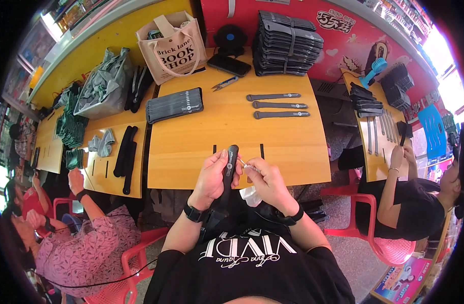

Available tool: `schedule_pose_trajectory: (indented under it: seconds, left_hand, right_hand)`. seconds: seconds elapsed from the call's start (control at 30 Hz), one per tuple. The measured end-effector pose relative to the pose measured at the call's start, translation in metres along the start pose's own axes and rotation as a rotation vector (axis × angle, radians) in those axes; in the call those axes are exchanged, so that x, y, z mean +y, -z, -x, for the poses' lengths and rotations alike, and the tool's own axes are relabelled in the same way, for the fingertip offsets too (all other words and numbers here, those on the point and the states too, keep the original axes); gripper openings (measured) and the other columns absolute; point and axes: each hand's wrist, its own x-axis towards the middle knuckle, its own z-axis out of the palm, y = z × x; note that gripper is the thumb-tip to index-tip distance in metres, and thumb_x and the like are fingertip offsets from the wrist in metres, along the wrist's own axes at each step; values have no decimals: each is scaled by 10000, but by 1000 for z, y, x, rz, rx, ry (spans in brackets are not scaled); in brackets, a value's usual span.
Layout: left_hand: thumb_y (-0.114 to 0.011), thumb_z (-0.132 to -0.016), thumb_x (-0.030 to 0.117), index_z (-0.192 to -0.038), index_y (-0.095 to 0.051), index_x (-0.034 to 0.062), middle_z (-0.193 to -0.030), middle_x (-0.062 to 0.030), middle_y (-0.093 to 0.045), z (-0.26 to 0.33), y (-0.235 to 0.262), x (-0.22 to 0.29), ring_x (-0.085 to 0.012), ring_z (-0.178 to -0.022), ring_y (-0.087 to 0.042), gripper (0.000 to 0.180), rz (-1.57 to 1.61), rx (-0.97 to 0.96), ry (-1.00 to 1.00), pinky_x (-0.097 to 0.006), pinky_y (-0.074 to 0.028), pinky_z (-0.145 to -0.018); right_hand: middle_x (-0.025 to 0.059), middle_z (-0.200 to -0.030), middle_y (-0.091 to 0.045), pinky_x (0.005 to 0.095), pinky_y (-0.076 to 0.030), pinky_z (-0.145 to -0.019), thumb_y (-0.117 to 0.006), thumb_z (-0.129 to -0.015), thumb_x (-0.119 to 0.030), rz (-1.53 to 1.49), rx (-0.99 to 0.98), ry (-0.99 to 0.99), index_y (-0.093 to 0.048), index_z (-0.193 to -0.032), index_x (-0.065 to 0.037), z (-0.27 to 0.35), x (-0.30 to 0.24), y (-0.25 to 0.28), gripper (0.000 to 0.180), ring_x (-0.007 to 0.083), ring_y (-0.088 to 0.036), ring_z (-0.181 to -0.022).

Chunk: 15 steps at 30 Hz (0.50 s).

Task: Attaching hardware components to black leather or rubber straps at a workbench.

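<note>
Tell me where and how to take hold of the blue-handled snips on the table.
Grip the snips by the blue handles, probably from above and the right. They lie slanted, with the pointed blades toward the near left and the handles toward the far right, close to the black phone, so this approach should avoid the tips.

Around the frame's centre we see a long, narrow dark grey strap [228,175] with a rounded tip and white print, held nearly upright, leaning slightly right at its top, a slim pale piece [246,165] mostly hidden just right of it.
</note>
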Motion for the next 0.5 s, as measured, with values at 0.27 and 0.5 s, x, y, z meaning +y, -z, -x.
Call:
schedule_pose_trajectory:
  seconds: [0.27,0.5]
  left_hand:
    - [-349,-1031,291,-1039,-572,15,-723,-87,-622,12,-4,-3,-146,-486,-562,355,-50,-17,-55,-244,-458,-440]
    - [-359,-1028,285,-1032,-574,10,-731,-97,-626,14,-6,-3,-159,-484,-565,349,-15,-19,-38,-252,-464,-440]
  right_hand:
    - [160,-606,-495,342,-396,-493,-565,-906,-52,81,58,54,-560,-902,-7,7,-6,-4,45,271,-499,-510]
    - [183,-627,-514,353,-408,-499,-561,-899,-35,120,63,63,-549,-885,-2,10,-11,-4,37,304,-520,-522]
